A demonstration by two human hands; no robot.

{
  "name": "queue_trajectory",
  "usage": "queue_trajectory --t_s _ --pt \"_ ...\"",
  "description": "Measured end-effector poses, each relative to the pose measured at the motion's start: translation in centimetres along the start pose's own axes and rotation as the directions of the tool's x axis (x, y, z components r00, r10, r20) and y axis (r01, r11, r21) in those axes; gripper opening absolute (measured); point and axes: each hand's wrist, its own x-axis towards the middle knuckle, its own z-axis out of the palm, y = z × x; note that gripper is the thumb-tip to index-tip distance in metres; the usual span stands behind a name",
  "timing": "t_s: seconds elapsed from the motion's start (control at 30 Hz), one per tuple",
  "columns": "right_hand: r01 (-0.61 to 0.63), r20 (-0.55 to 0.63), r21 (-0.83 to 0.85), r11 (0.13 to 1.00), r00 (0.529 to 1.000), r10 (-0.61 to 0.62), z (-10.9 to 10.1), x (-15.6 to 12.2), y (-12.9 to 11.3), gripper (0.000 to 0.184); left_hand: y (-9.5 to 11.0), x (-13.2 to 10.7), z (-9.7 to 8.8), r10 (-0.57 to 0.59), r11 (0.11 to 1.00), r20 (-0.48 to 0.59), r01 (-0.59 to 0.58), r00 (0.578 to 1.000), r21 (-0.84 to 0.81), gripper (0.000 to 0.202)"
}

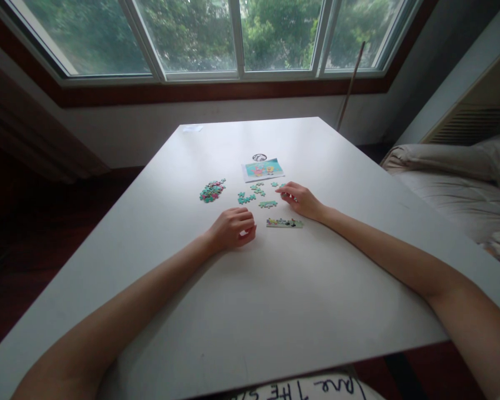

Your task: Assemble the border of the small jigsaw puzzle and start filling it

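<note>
Though partly under the half-bent right hand point(300, 200), found loose puzzle pieces point(274, 184) upper right of frame centre; cannot tell whether gripping any. Noted left hand point(231, 226) farther, lower left, loosely curled, contents hidden; puzzle strip point(284, 223) below right hand, long axis left-right.

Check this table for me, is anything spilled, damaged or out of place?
Nothing clearly stands out. The heap of puzzle pieces, strip of pieces and picture sheet rest on the table, with no visible spill or damage.
</note>
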Motion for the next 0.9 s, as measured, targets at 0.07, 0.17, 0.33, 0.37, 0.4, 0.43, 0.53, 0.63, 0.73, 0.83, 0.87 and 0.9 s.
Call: queue_trajectory --t_s 0.07,0.17,0.33,0.37,0.4,0.43,0.53,0.63,0.73,0.83,0.87,0.9 --pt "-0.014 -0.012 0.033 0.999 1.000 0.014 0.1 0.2 -0.5 0.017 0.0 0.0 -0.1 -0.007 1.000 0.001 0.007 1.000 -0.005 0.026" --pt "-0.043 -0.039 0.089 0.995 0.998 0.046 0.0 0.5 -1.7 0.014 -0.1 0.0 -0.2 -0.022 0.999 0.018 0.023 1.000 -0.026 0.027" --pt "-0.088 -0.084 0.100 0.991 0.992 0.096 0.0 0.7 -3.6 0.009 -0.2 0.0 0.0 -0.039 0.994 0.065 0.045 0.997 -0.095 0.012" --pt "-0.112 -0.084 0.140 0.984 0.989 0.125 0.2 0.7 -3.7 0.011 -0.3 0.0 0.0 -0.035 0.992 0.076 0.044 0.996 -0.116 0.011" --pt "-0.140 -0.079 0.185 0.973 0.984 0.157 0.4 0.6 -3.8 0.015 -0.3 0.1 0.1 -0.029 0.990 0.087 0.041 0.996 -0.135 0.014" --pt "-0.169 -0.070 0.236 0.957 0.979 0.191 0.6 0.6 -3.8 0.018 -0.4 0.1 0.1 -0.022 0.988 0.096 0.036 0.995 -0.151 0.019" --pt "-0.250 0.008 0.393 0.885 0.963 0.269 1.2 0.4 -3.8 0.025 -0.6 0.2 0.3 -0.009 0.985 0.126 0.030 0.992 -0.170 0.033" --pt "-0.275 0.067 0.452 0.849 0.959 0.275 1.3 0.3 -3.8 0.027 -0.8 0.1 0.5 -0.001 0.985 0.158 0.028 0.987 -0.170 0.037" --pt "-0.231 0.061 0.399 0.888 0.972 0.225 1.1 0.4 -3.8 0.027 -0.8 0.0 0.5 0.012 0.986 0.156 0.014 0.988 -0.166 0.037" --pt "-0.227 0.086 0.369 0.901 0.974 0.210 1.1 0.5 -3.6 0.023 -0.7 0.0 0.4 0.045 0.987 0.138 -0.023 0.989 -0.160 0.036" --pt "-0.239 0.097 0.367 0.899 0.971 0.219 1.1 0.5 -3.5 0.022 -0.6 0.0 0.4 0.060 0.988 0.130 -0.040 0.990 -0.151 0.035" --pt "-0.252 0.105 0.368 0.895 0.968 0.230 1.1 0.6 -3.5 0.022 -0.6 0.0 0.4 0.073 0.989 0.117 -0.057 0.991 -0.136 0.034"
